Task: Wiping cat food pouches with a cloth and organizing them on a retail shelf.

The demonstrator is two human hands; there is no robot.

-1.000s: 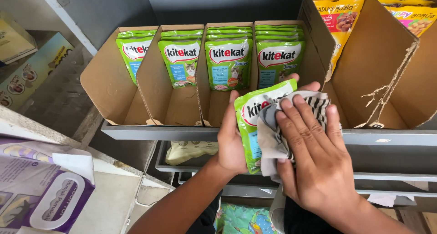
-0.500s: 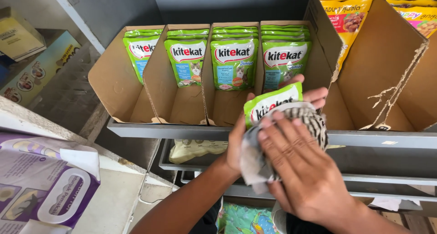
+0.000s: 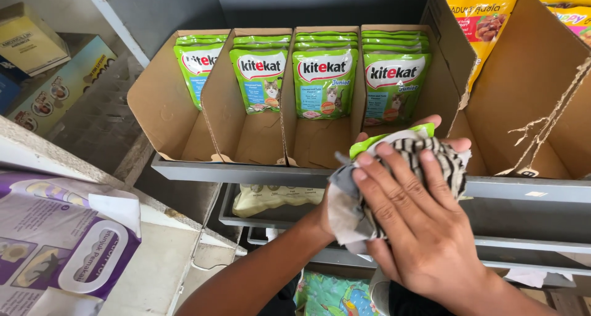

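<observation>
My left hand [image 3: 332,208] holds a green pouch [image 3: 385,139] from underneath, just in front of the grey shelf edge [image 3: 246,171]. Only the pouch's top edge shows, since a striped grey-and-white cloth [image 3: 425,153] covers the rest. My right hand [image 3: 418,224] lies flat on the cloth with fingers spread and presses it against the pouch. Behind them, four cardboard compartments [image 3: 246,131] hold rows of upright green pouches [image 3: 326,82].
A larger cardboard box [image 3: 529,107] with yellow pouches [image 3: 480,20] stands at the right. A purple bag [image 3: 55,248] lies at the lower left. Boxes [image 3: 37,64] sit on the left shelf. A pale packet [image 3: 271,196] lies on the lower shelf.
The pouch has tilted down and is now mostly hidden under the cloth. My right hand has slid across it with the cloth, and both hands sit lower relative to the shelf.
</observation>
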